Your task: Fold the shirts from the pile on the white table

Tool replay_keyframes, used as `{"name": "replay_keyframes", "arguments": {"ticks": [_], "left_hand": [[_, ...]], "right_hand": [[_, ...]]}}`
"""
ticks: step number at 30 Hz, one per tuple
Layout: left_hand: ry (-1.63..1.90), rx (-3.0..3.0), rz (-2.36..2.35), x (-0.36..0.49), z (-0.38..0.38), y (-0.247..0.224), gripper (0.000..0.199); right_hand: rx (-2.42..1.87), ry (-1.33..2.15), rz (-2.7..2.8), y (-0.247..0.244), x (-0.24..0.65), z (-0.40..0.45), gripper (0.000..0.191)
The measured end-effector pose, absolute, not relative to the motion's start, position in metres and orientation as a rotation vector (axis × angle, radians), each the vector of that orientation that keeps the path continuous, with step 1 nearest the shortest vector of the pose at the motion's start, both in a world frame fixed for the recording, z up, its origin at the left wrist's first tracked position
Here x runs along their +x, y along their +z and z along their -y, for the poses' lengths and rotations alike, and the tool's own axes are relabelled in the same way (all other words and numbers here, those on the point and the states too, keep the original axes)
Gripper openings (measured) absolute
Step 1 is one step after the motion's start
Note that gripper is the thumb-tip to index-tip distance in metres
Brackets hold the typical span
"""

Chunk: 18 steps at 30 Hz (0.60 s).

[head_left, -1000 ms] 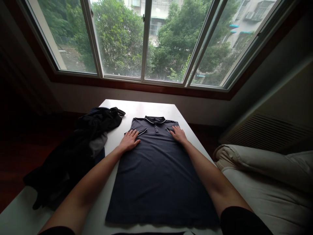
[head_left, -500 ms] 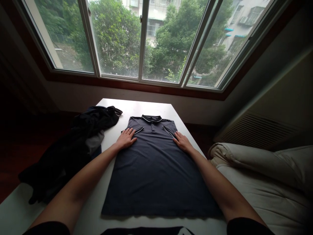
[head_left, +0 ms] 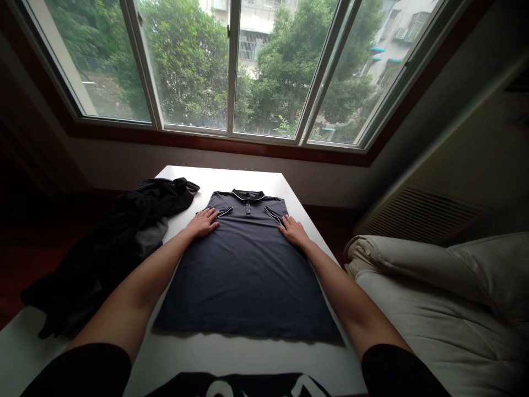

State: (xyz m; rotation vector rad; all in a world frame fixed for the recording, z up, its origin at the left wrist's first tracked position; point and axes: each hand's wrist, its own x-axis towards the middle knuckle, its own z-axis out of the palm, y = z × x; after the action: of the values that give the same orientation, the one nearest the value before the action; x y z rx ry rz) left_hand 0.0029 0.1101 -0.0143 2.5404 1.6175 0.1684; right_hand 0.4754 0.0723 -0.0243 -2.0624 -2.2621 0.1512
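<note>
A dark grey-blue polo shirt (head_left: pixel 248 275) lies face up on the white table (head_left: pixel 264 355), its collar toward the window and its hem toward me. Both short sleeves are folded in over the chest, their white-striped cuffs showing. My left hand (head_left: pixel 202 221) rests flat on the folded left-side sleeve, fingers spread. On the opposite edge, my right hand (head_left: pixel 294 230) presses on the other sleeve's fold, its fingers also spread. Neither hand grips the cloth. Slight creases run across the shirt's front.
A heap of dark clothes (head_left: pixel 107 253) lies along the table's left side and hangs over its edge. To the right stands a beige padded sofa (head_left: pixel 421 309). A wide window (head_left: pixel 231 71) is beyond the table, with a vented panel (head_left: pixel 417 215) at right.
The view has shifted, so the shirt, table and hands appear slightly further left and higher. Both hands stay on the same sleeve folds.
</note>
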Motion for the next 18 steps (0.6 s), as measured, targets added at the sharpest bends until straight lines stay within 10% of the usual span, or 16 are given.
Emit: {"name": "replay_keyframes", "arguments": {"ticks": [18], "left_hand": [[0.275, 2.55, -1.63, 0.039, -0.074, -0.011, 0.063]], "right_hand": [[-2.017, 0.025, 2.229, -0.019, 0.46, -0.065, 0.064]]}}
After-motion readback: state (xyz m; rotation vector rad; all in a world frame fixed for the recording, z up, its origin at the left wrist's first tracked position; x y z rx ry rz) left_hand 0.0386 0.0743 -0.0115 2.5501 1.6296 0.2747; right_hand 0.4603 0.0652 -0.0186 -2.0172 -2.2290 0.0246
